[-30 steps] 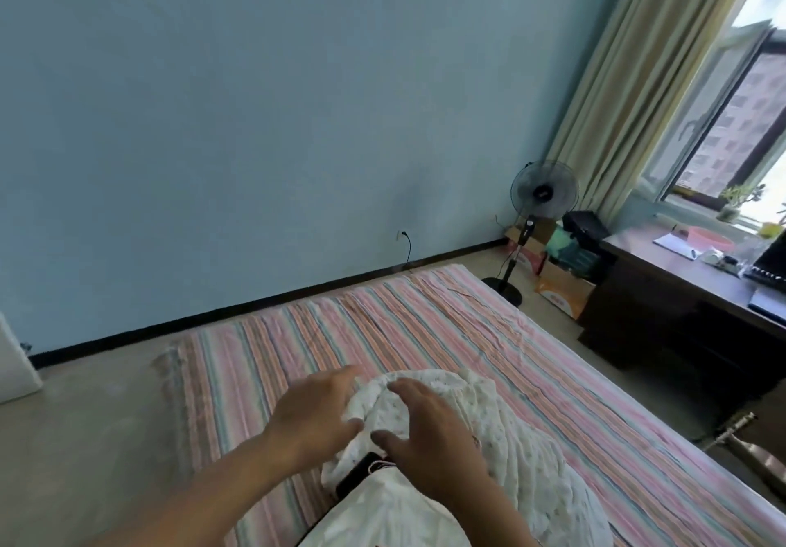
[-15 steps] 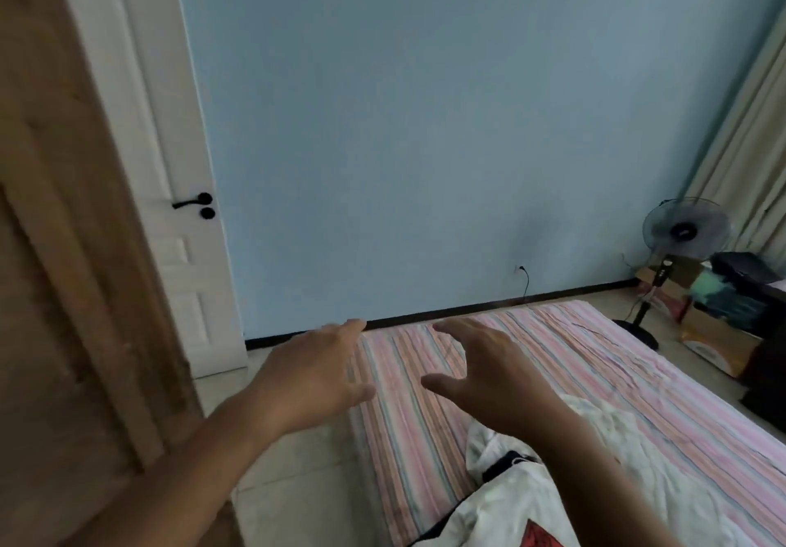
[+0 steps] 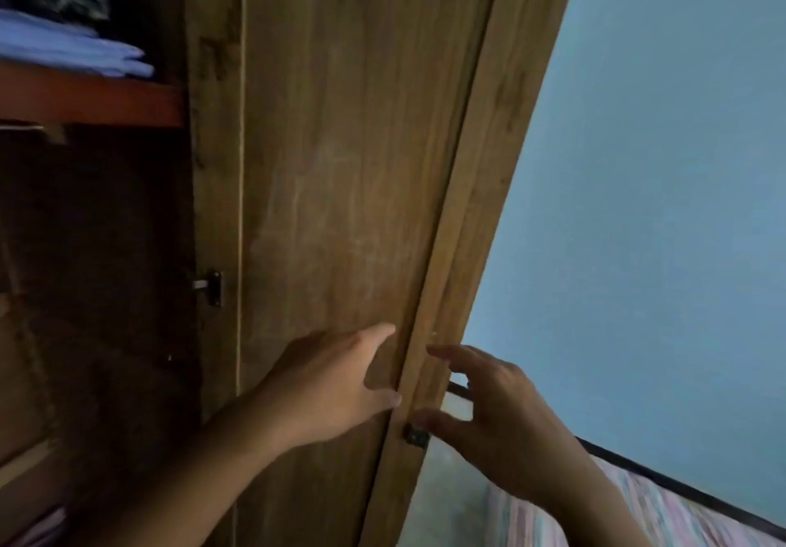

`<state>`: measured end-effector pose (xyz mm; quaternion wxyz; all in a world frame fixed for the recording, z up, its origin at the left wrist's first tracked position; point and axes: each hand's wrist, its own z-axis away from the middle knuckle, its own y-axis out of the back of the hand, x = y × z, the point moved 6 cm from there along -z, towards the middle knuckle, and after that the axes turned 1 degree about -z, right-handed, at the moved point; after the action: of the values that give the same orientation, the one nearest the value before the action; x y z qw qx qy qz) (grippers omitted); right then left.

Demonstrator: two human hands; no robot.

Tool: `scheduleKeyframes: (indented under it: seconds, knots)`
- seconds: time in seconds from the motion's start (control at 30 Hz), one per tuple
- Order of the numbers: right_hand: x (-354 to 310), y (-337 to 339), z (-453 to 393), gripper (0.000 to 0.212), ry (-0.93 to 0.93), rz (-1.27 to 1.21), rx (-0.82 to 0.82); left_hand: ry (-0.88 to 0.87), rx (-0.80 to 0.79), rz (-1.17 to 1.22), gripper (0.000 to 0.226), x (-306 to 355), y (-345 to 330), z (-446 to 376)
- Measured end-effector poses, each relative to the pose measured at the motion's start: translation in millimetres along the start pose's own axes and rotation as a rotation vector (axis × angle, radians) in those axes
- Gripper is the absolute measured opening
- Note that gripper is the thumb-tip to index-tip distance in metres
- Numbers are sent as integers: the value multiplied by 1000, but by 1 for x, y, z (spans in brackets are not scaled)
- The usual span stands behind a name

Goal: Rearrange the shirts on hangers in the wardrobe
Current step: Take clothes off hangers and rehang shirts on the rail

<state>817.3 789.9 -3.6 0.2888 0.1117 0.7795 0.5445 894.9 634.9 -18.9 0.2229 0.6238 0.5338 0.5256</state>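
Standing open, the wooden wardrobe door (image 3: 340,164) fills the middle of the view, its inner face toward the camera and its free edge running down to the right. Left of the door the wardrobe (image 3: 85,249) interior is dark; no hanging shirts can be made out in it. A reddish shelf (image 3: 85,100) crosses the top of that opening, with folded pale blue clothes (image 3: 72,49) lying on it and something dark and blurred above them. A small metal hinge (image 3: 210,287) sits on the frame just left of the door.

The left hand (image 3: 327,385) is low on the door, fingers spread fairly wide and relaxed, holding nothing; whether the fingertips touch the wood cannot be told. The right hand (image 3: 493,414) hovers just right of the door's edge, fingers loosely curved and apart, empty, its thumb near a small dark fitting (image 3: 414,436) on that edge.

Right of the door rises a plain blue wall (image 3: 659,206) with a dark skirting line at its foot. Below the right hand lies a bed with a pink striped sheet (image 3: 638,508).
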Motion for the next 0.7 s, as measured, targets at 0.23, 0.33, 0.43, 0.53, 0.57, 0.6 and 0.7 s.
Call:
scheduleKeyframes:
  seconds: [0.23,0.33,0.43,0.53,0.57,0.6,0.7]
  knots:
    - [-74,-32,-52,76,326,8,-66,309,90,-48,78,-55,63,57]
    - [-110,-52,-71,75,462,-5,-104,394,106,-30,75,-81,91,91]
    - [-151,-68,-81,67,555,-140,-198,499,165,-134,79,-108,122,130]
    - [-191,-78,-87,64,624,-214,-215,614,196,-279,84,-132,148,165]
    - [-204,-81,-87,62,650,-232,-219,639,205,-324,84,-138,157,175]
    - [-217,-84,-87,62,669,-250,-225,661,212,-368,84,-142,166,185]
    - [-253,-92,-90,65,701,-307,-220,721,211,-461,77,-153,194,209]
